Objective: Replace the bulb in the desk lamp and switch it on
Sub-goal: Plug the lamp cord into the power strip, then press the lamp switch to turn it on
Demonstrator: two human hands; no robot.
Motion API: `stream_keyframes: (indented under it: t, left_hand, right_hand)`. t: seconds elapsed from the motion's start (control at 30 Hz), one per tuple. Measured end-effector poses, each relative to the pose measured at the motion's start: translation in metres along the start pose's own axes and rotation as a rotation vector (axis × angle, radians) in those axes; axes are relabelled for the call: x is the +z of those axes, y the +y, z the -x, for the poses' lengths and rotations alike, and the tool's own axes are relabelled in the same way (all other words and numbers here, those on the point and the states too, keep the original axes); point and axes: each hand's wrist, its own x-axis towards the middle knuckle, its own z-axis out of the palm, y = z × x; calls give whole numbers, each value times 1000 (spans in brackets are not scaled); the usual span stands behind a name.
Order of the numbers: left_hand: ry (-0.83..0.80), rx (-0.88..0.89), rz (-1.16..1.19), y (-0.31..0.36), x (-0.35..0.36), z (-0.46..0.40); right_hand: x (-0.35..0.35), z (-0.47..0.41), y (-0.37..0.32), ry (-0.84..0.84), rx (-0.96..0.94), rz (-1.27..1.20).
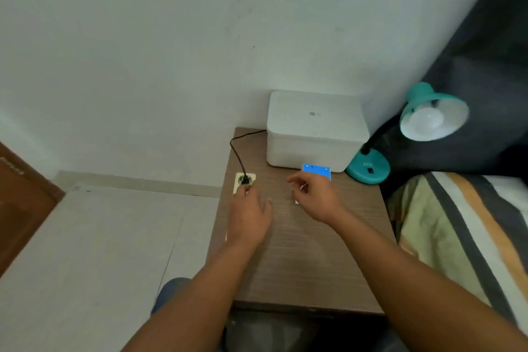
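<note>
A teal desk lamp (368, 167) stands at the back right corner of the small wooden table (300, 260). Its shade (434, 114) faces me with a white bulb (425, 120) fitted inside, unlit. A black cord (237, 151) runs to a plug seated in a cream socket block (243, 181) on the table's left side. My left hand (250, 217) lies palm down just in front of the socket block, fingers reaching its near edge. My right hand (314, 197) hovers mid-table with loosely curled fingers, holding nothing. A blue bulb box (316, 171) lies behind it.
A white lidded box (314, 128) sits at the back of the table against the pale wall. A bed with a striped cover (463, 231) and a dark pillow (485, 80) borders the right side. Pale floor tiles and a brown door edge (23, 200) lie left.
</note>
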Motion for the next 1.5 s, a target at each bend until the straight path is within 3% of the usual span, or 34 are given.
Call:
stream_keyframes:
  t: [0.17,0.27,0.47,0.6,0.9,1.2,1.5]
  left_hand:
    - [-6,260,74,53,31,23]
    - [-114,387,96,85,57,36]
    - [-359,368,38,130,112,24]
    - [-403,309,-32,149,145,-5]
    - [-343,371,-219,154,207,-58]
    - [-186,392,-338,135,242,-60]
    - [-189,392,-384,132,249,-65]
  right_hand:
    - [-39,34,40,152,100,-68]
    - [-63,55,72,233,204,-42]
    - [-91,75,140,284,369,-66]
    - [-93,64,177,267,383,-26]
    - [-74,11,224,209,379,21]
    - [-54,-18,228,247,335,131]
    - [-41,-23,240,334,286,187]
